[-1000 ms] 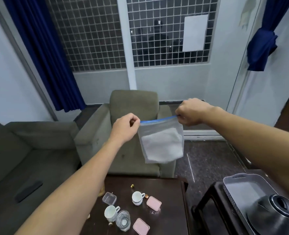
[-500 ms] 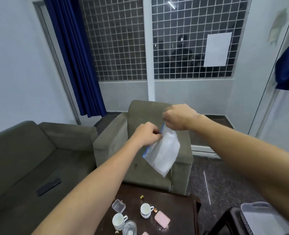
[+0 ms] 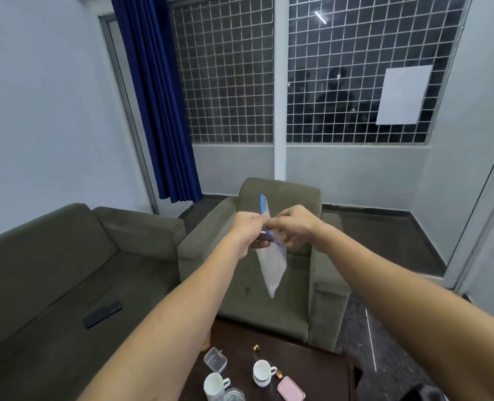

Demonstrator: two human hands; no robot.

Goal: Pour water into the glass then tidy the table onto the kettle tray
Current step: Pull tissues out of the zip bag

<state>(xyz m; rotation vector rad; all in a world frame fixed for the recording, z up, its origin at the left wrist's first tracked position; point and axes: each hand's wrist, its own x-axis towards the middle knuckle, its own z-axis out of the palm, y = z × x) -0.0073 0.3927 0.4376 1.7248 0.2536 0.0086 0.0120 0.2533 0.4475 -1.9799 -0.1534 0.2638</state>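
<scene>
A clear plastic zip bag (image 3: 271,264) with a blue seal strip hangs in the air in front of the olive armchair (image 3: 280,256), well above the table. It is turned nearly edge-on, its blue top edge running up past the knuckles and its pale body tapering down to a point. Both hands meet at the seal: the left hand (image 3: 247,233) pinches the strip from one side, fingers closed on it, and the right hand (image 3: 293,227) grips it from the other, fingers likewise closed on the bag, so the two hands are almost touching.

Below, at the bottom of the view, the dark wooden table (image 3: 321,371) carries the small things: a white cup (image 3: 262,371) with a handle standing upright, a second white cup (image 3: 215,386) nearer the left forearm, and just beside it the rim of a glass (image 3: 234,395) (cut off by the picture's edge, so its contents cannot be told). A small clear plastic box (image 3: 215,359) sits behind the cups, a pink lid (image 3: 291,388) lies flat to the right of them, and a tiny yellowish bit (image 3: 256,347) lies farther back.

To the left runs a long olive sofa (image 3: 51,270) with a dark flat object (image 3: 102,313) on its seat. A blue curtain (image 3: 156,96) hangs beside the gridded window (image 3: 297,76).
</scene>
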